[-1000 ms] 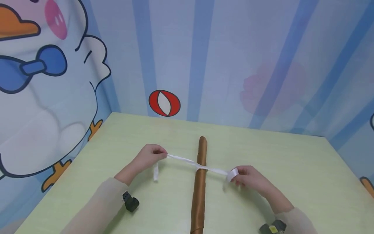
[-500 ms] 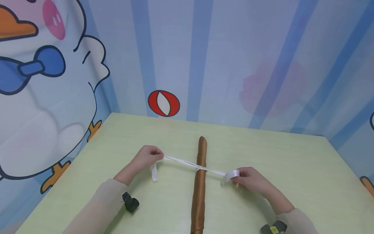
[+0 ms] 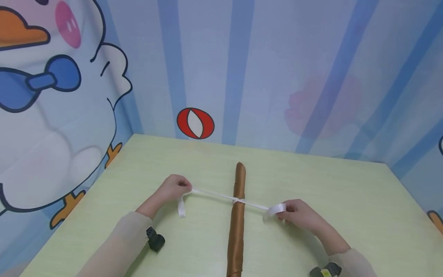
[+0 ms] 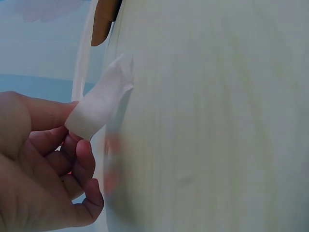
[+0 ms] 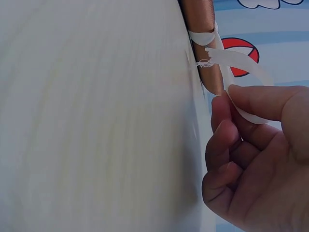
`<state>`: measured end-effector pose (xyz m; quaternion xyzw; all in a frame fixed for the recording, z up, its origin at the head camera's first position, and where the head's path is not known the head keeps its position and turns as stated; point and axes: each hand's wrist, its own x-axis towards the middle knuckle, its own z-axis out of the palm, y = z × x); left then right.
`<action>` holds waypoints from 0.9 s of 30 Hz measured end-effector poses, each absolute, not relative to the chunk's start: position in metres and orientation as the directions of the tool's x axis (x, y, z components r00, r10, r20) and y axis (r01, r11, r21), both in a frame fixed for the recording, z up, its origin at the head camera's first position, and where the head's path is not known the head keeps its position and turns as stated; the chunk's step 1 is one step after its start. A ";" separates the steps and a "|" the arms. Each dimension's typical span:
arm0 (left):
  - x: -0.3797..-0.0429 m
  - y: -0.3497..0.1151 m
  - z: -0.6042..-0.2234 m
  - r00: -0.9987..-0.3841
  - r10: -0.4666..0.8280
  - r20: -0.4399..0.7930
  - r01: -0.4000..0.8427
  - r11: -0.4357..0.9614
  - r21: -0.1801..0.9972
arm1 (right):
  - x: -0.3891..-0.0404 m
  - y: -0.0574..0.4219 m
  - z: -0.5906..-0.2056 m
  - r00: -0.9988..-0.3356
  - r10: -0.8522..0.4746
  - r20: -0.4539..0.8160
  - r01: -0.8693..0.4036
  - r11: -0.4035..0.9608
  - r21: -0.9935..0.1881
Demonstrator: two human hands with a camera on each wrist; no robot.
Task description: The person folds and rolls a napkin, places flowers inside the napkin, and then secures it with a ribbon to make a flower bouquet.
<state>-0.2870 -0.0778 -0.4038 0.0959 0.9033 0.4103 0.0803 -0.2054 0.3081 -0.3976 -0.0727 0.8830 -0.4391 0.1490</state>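
Observation:
A long roll of shiny brown cloth lies lengthwise on the table. Around its upper part runs a white ribbon, crossed over on top and stretched to both sides. My left hand pinches one end between thumb and forefinger, and a short tail sticks out past the fingers. On the other side my right hand pinches the other end, whose loose tail curls over and has a frayed tip. In the right wrist view the ribbon band goes round the roll near its end.
The pale green table meets a printed blue-striped cloth backdrop at its back and left edges. Small black wrist cameras, one on the left sleeve and one on the right, sit low over the table.
Both hands have drawn slightly apart and a little down, the left one leftward and the right one rightward. The ribbon crossing looks tighter against the brown roll.

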 end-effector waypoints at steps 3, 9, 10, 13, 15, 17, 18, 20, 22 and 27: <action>-0.287 -0.077 -0.403 -0.967 0.248 -0.062 0.120 0.654 0.747 | -0.205 0.309 -0.398 -0.945 -0.264 -0.193 -0.007 0.606 -0.795; -0.288 -0.080 -0.404 -0.938 0.343 -0.047 0.192 0.629 0.753 | -0.204 0.312 -0.399 -0.942 -0.263 -0.210 0.013 0.596 -0.803; -0.288 -0.081 -0.404 -0.930 0.365 -0.053 0.199 0.616 0.762 | -0.204 0.313 -0.399 -0.943 -0.262 -0.207 0.012 0.592 -0.806; -0.288 -0.084 -0.403 -0.908 0.411 -0.079 0.194 0.581 0.791 | -0.201 0.319 -0.399 -0.949 -0.251 -0.191 0.007 0.588 -0.809; -0.287 -0.085 -0.403 -0.895 0.437 -0.089 0.199 0.569 0.798 | -0.200 0.324 -0.399 -0.954 -0.234 -0.188 0.016 0.585 -0.811; -0.286 -0.087 -0.402 -0.889 0.448 -0.097 0.201 0.572 0.796 | -0.198 0.330 -0.399 -0.957 -0.214 -0.197 0.034 0.590 -0.806; -0.285 -0.088 -0.401 -0.886 0.452 -0.101 0.203 0.575 0.792 | -0.197 0.333 -0.398 -0.956 -0.211 -0.203 0.041 0.590 -0.807; -0.284 -0.092 -0.400 -0.878 0.468 -0.101 0.219 0.580 0.785 | -0.196 0.341 -0.397 -0.950 -0.217 -0.225 0.054 0.595 -0.802; -0.282 -0.097 -0.399 -0.870 0.481 -0.108 0.234 0.595 0.769 | -0.194 0.349 -0.394 -0.938 -0.238 -0.253 0.056 0.615 -0.786; -0.278 -0.112 -0.386 -0.877 0.456 -0.155 0.226 0.673 0.704 | -0.191 0.369 -0.380 -0.920 -0.229 -0.317 0.069 0.704 -0.707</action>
